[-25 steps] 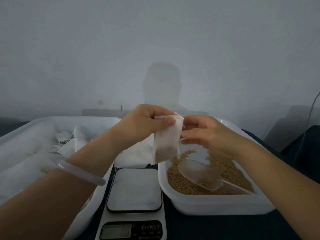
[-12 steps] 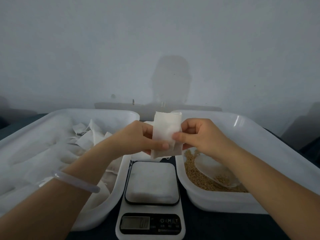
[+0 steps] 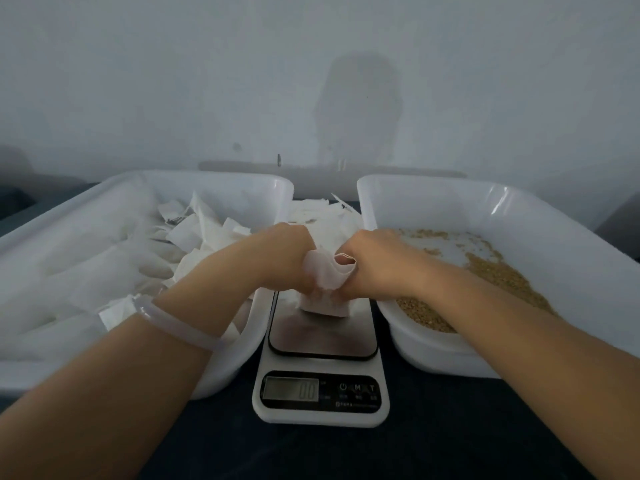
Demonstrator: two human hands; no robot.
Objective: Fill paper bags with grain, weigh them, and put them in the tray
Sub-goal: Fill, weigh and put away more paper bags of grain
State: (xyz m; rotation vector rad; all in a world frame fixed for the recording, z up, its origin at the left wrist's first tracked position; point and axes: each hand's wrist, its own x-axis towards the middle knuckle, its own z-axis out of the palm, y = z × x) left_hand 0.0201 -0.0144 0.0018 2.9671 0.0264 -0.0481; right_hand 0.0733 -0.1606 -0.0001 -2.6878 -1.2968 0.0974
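Tray (image 3: 242, 183) of white paper bags left of the scale (image 3: 322, 341). Above the scale's platform, left hand (image 3: 284, 261) clenched on the paper bag (image 3: 325, 275), pinching its left side; right hand (image 3: 377, 265) gripping the bag's open mouth from the right, 1 finger seemingly tucked inside. Bag bottom at or just over the platform, contact unclear; display apparently at 0. Set down upright, pinch the mouth against spills, release both hands fully before reading. Grain (image 3: 502, 275) in the other tray (image 3: 450, 188), right of the scale.

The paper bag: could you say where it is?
Head view, centre: the paper bag is gripped between left hand and right hand, over the scale.
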